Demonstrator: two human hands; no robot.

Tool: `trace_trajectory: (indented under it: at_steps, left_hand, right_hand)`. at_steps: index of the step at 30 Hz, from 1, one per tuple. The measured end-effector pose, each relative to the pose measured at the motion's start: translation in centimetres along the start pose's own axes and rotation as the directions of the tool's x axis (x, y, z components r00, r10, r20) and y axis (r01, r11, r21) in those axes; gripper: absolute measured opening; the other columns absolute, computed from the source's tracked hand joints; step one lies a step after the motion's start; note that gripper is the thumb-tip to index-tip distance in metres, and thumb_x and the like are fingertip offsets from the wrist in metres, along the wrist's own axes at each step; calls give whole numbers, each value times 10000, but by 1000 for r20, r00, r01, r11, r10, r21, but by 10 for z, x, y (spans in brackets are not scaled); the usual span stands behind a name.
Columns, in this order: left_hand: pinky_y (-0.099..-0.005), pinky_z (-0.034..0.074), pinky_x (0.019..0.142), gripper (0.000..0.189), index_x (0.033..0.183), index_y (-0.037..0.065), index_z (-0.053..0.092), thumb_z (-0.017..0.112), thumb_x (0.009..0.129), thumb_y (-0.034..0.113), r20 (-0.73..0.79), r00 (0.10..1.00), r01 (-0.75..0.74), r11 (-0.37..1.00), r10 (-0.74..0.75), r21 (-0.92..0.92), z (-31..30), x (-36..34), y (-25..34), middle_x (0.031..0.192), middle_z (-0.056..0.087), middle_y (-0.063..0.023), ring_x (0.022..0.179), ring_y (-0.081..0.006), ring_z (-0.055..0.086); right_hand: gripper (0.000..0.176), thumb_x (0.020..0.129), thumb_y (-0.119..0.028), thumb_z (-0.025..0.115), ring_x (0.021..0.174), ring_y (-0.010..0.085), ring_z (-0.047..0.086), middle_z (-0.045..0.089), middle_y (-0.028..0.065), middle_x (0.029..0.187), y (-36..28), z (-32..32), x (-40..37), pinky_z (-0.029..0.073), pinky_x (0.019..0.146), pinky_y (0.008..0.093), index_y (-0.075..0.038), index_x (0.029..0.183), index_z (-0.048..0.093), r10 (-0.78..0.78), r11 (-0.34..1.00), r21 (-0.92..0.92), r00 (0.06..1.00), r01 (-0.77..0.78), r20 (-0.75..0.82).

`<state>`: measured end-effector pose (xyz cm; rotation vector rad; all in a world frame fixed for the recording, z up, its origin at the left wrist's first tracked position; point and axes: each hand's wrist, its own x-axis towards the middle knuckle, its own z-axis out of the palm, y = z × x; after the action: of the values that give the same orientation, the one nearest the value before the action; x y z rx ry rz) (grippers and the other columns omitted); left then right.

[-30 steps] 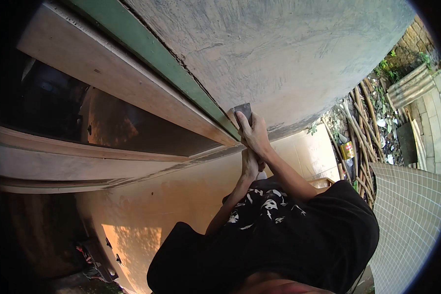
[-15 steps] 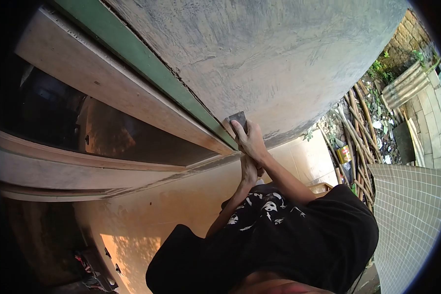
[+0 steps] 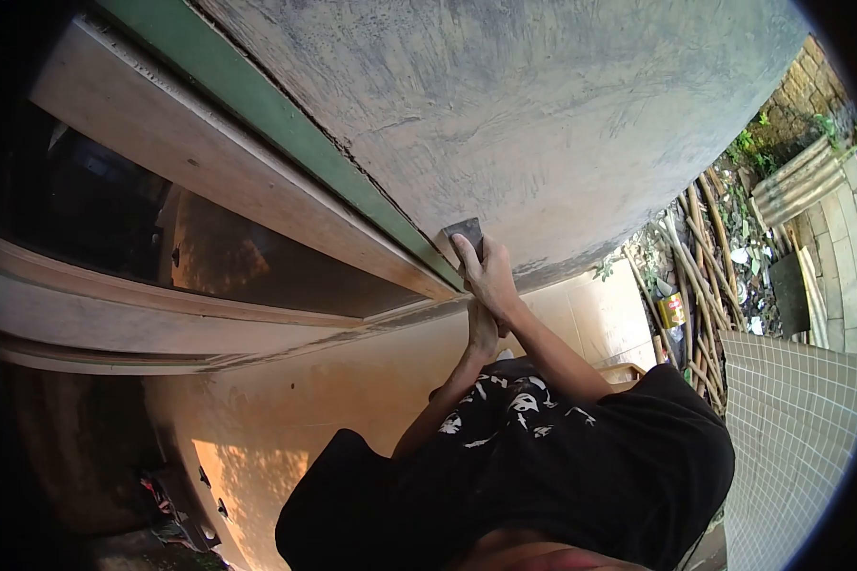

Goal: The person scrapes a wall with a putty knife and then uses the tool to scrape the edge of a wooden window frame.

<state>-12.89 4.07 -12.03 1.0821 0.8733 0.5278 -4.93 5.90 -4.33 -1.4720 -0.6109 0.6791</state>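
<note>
the grey block, at the wall toward 1 o'clock from centre, is clamped in the right hand and probably light and stiff, best pinched by its edges, while the left hand's grip honestly can't be told.

No legible text, white print on black shirt, red label on yellow packet (too small).

The left hand is partly hidden by the right hand, as is the dark block. Print on the yellow container is too small to be read.
</note>
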Motion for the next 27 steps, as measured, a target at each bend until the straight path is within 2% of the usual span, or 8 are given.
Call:
trace_trajectory:
  at_steps: [13,15,17,19,21,23,25,27]
  left_hand:
    - [-277,260,317,461,724,49,496,398,941,444,29,994,110,982,-107,-154,-4,-4,5,495,400,16,354,-113,366]
    - [-280,332,380,470,783,7,514,412,940,438,116,956,-275,961,270,35,-12,14,29,566,454,5,457,-116,449]
    - [-245,256,321,634,546,63,471,340,949,536,81,867,-499,851,492,166,0,8,63,427,416,13,354,-73,393]
    - [-246,271,325,620,604,61,489,330,942,557,85,757,-633,695,648,341,10,2,59,455,429,14,366,-68,399]
    - [-240,277,334,602,712,39,524,335,938,564,-52,877,-477,878,479,46,13,8,39,496,453,8,388,-70,418]
    - [-229,281,350,606,826,8,545,340,937,567,-2,845,-526,830,535,185,-2,11,17,529,449,15,405,-66,415]
    - [-221,273,357,576,868,10,536,355,941,552,158,983,-77,994,89,-83,-12,20,-3,550,433,22,404,-58,394]
    - [-221,272,355,560,868,18,530,354,945,544,160,978,-124,989,135,-76,-4,21,-7,554,430,23,402,-57,390]
  right_hand:
    - [405,922,-310,569,420,81,440,470,26,509,-19,-2,-4,353,384,267,26,706,503,45,998,54,999,-46,2]
    - [401,921,-315,572,425,62,421,471,9,521,-48,0,4,337,377,241,7,700,482,29,997,78,1000,-28,-11]
    - [397,923,-308,570,442,61,439,478,5,522,-74,7,15,345,389,237,3,690,492,-216,976,-27,975,218,54]
    - [393,928,-299,563,451,60,444,473,1,516,-75,1,9,344,393,238,-6,675,497,-229,973,-5,971,230,64]
    - [393,930,-295,560,451,60,446,467,4,507,-43,3,8,341,391,241,-15,662,492,-142,988,-56,990,142,0]
    - [388,928,-295,563,453,64,450,473,6,510,-34,-3,4,352,401,244,-18,667,487,-82,996,-32,996,83,21]
    - [409,925,-313,557,463,124,429,467,73,495,-9,-8,7,377,452,325,53,743,547,-56,996,-60,998,58,41]
    - [400,931,-316,547,476,130,454,491,70,510,-7,-21,3,391,460,325,51,770,547,-22,999,-37,999,23,48]
